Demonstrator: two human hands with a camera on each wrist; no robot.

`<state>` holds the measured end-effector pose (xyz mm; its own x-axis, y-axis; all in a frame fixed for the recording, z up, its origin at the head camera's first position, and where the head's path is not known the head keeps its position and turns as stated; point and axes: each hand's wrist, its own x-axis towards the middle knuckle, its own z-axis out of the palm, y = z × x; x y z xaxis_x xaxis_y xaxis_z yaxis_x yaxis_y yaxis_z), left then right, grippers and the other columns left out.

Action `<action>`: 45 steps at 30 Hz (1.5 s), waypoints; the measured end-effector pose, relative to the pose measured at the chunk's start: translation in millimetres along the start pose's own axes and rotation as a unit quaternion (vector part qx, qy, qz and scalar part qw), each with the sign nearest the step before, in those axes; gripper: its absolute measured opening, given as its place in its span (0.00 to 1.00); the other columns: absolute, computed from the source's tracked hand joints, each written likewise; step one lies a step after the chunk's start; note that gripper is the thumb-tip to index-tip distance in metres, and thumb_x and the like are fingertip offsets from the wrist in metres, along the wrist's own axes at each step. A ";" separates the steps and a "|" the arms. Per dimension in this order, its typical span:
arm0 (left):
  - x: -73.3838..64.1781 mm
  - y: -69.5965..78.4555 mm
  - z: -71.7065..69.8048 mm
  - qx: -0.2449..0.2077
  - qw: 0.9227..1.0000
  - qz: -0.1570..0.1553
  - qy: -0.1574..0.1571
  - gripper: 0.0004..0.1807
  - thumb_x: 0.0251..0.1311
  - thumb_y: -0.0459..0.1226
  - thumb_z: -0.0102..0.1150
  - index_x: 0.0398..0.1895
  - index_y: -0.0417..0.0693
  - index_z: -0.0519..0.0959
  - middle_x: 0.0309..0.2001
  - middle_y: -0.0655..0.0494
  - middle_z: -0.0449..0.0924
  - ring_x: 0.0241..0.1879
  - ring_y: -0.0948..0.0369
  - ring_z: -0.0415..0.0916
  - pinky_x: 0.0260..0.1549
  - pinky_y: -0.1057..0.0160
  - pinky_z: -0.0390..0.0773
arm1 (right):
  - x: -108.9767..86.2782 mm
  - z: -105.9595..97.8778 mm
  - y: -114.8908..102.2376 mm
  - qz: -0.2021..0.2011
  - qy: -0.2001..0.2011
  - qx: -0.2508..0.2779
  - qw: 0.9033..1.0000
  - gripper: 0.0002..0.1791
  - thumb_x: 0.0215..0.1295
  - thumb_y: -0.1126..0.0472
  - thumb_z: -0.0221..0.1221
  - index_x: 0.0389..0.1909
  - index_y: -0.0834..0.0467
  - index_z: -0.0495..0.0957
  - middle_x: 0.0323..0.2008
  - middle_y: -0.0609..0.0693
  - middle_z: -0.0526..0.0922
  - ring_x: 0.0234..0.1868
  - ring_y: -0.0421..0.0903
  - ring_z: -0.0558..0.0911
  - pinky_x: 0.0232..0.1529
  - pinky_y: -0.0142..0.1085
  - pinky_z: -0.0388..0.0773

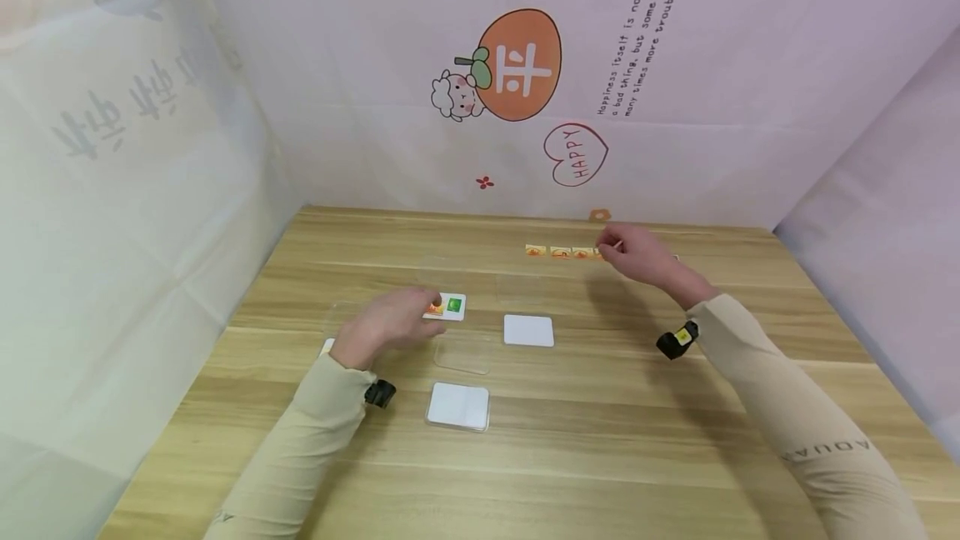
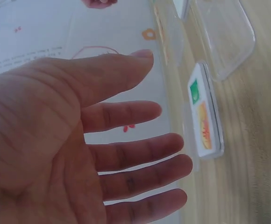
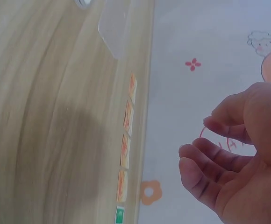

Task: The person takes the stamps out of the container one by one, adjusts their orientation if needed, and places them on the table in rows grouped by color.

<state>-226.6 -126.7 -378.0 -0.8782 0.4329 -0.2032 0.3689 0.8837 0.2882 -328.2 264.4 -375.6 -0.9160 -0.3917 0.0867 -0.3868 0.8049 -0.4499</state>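
the left hand (image 2: 56, 140) reaches out flat, fingers apart, near a white card (image 2: 206, 105) bearing green and orange pictures; clear plastic (image 2: 231, 39) lies beside it.

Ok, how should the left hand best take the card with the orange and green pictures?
Likely pinch the card by its long edges, bringing the left hand in from the left, thumb on the near edge, fingers on the far. It lies flat, and the left wrist view shows a thick edge to grip.
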 end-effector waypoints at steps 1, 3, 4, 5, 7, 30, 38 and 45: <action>1.4 -1.3 1.2 -0.002 1.000 -0.007 0.004 0.26 0.66 0.48 0.59 0.60 0.41 0.73 0.55 0.46 0.79 0.48 0.55 0.76 0.52 0.52 0.75 | -0.1 1.5 -1.1 -0.004 0.001 -0.004 1.000 0.11 0.73 0.61 0.50 0.46 0.62 0.78 0.44 0.60 0.82 0.44 0.54 0.81 0.44 0.50 0.78; 4.2 -3.6 3.6 -0.006 1.000 -0.021 0.012 0.26 0.66 0.48 0.59 0.61 0.42 0.73 0.56 0.46 0.78 0.50 0.54 0.76 0.54 0.51 0.75 | -0.6 3.7 -5.2 -0.014 0.002 -0.011 1.000 0.11 0.72 0.61 0.50 0.46 0.63 0.78 0.43 0.60 0.83 0.43 0.54 0.81 0.44 0.50 0.78; 5.6 -4.7 4.6 -0.010 0.999 -0.029 0.016 0.27 0.66 0.49 0.59 0.61 0.42 0.72 0.57 0.45 0.77 0.51 0.53 0.76 0.54 0.51 0.75 | -0.7 5.1 -7.3 -0.018 0.001 -0.013 1.000 0.11 0.72 0.61 0.51 0.46 0.63 0.78 0.43 0.60 0.83 0.43 0.53 0.81 0.45 0.50 0.79; 6.4 -5.4 5.5 -0.013 0.999 -0.037 0.019 0.27 0.66 0.49 0.59 0.62 0.43 0.72 0.57 0.45 0.77 0.51 0.53 0.76 0.54 0.51 0.75 | -0.8 6.1 -10.0 -0.022 0.000 -0.013 1.000 0.11 0.72 0.61 0.51 0.46 0.63 0.78 0.43 0.60 0.83 0.43 0.53 0.81 0.44 0.49 0.79; 8.0 -6.9 7.0 -0.019 0.998 -0.049 0.025 0.28 0.65 0.50 0.59 0.63 0.44 0.72 0.57 0.45 0.76 0.51 0.52 0.76 0.53 0.50 0.76 | -0.7 8.0 -16.3 -0.025 -0.007 -0.011 1.000 0.11 0.72 0.62 0.52 0.44 0.63 0.79 0.42 0.60 0.83 0.41 0.52 0.81 0.42 0.47 0.78; 19.3 -14.0 23.8 -0.027 0.995 -0.087 0.041 0.34 0.63 0.52 0.60 0.67 0.45 0.67 0.63 0.40 0.68 0.59 0.46 0.69 0.56 0.45 0.72 | 9.9 60.7 -69.4 -0.087 -0.057 -0.017 0.994 0.09 0.70 0.61 0.54 0.41 0.61 0.80 0.34 0.50 0.82 0.33 0.43 0.77 0.36 0.37 0.76; 21.9 -14.8 30.2 -0.025 0.994 -0.090 0.048 0.36 0.63 0.53 0.61 0.69 0.45 0.66 0.64 0.38 0.67 0.61 0.44 0.68 0.58 0.44 0.71 | 15.7 75.5 -87.3 -0.103 -0.070 -0.012 0.992 0.09 0.71 0.60 0.53 0.40 0.59 0.80 0.32 0.47 0.80 0.32 0.42 0.75 0.35 0.34 0.75; 24.1 -15.4 32.8 -0.022 0.994 -0.094 0.049 0.37 0.62 0.54 0.61 0.69 0.45 0.65 0.63 0.38 0.67 0.59 0.45 0.67 0.56 0.44 0.72 | 21.9 84.3 -107.4 -0.097 -0.089 0.020 0.991 0.10 0.72 0.60 0.52 0.42 0.61 0.79 0.31 0.48 0.80 0.30 0.42 0.74 0.32 0.34 0.73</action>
<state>-243.5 -124.0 -418.0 -0.9569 0.2390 -0.1650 0.1834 0.9379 0.2946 -297.7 131.8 -400.2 -0.7902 -0.6126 0.0182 -0.5458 0.6899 -0.4755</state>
